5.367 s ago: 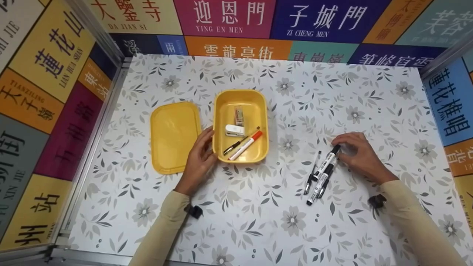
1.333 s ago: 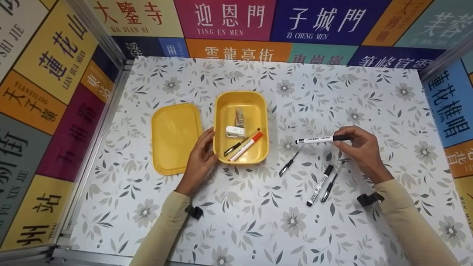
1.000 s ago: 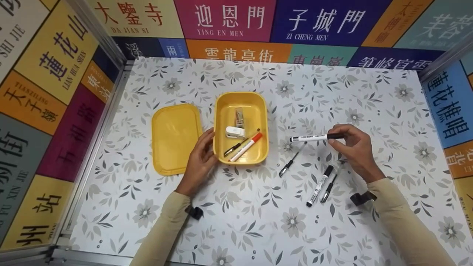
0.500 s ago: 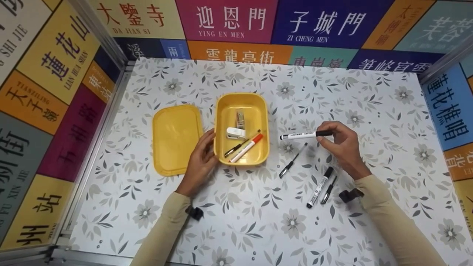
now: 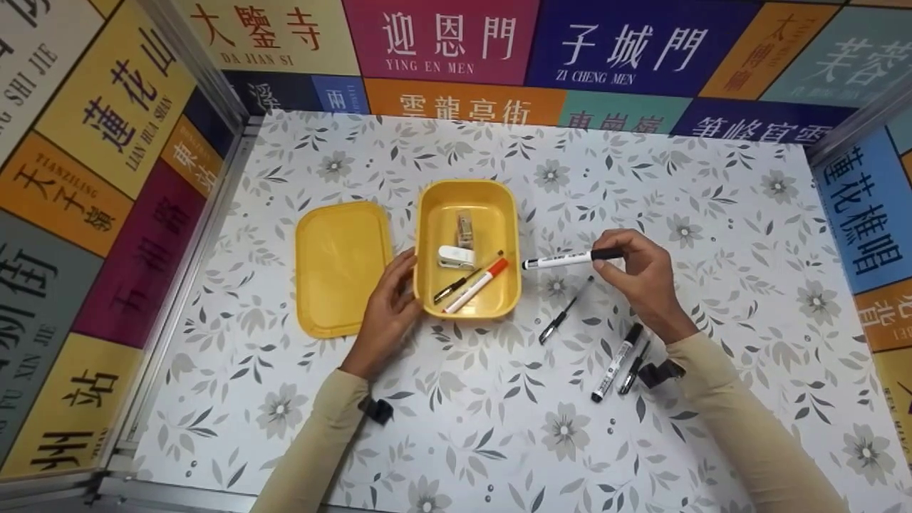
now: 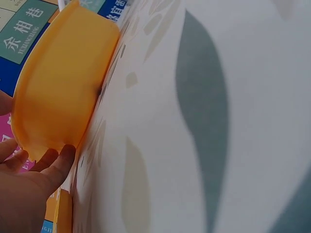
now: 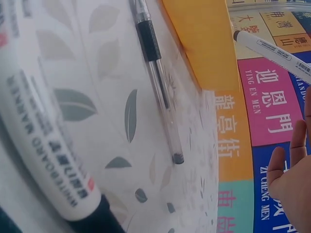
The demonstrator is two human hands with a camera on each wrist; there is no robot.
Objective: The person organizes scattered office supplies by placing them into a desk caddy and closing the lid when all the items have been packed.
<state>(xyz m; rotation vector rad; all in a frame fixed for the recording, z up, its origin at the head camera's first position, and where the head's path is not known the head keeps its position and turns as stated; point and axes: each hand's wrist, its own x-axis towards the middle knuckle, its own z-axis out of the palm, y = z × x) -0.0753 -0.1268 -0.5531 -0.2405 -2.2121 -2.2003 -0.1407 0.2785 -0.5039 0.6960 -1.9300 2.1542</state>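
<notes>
My right hand (image 5: 638, 274) pinches a black-capped whiteboard marker (image 5: 563, 261) by its cap, above the table. The marker's tip end points left, close to the right rim of a yellow plastic box (image 5: 516, 299). My left hand (image 5: 388, 313) rests its fingers and thumb against the box's left wall and lower corner; the left wrist view shows fingertips touching the box's outside (image 6: 63, 92). Inside the box lie a red-capped marker (image 5: 477, 286), a black pen (image 5: 450, 288), a white clip-like object (image 5: 456, 256) and a small clear item (image 5: 464, 228) too small to identify.
A clear-barrelled pen (image 5: 563, 317) lies below the held marker. Nearer me are a second whiteboard marker (image 5: 617, 363) and another pen (image 5: 631, 374), partly covered by the right wrist's camera. The yellow lid (image 5: 342, 271) lies left of the box. Printed panels (image 5: 456, 43) wall the table.
My right hand has picked a whiteboard marker out of the group and carried it left to the box. One pen now lies farther left. The left hand stays at the box.
</notes>
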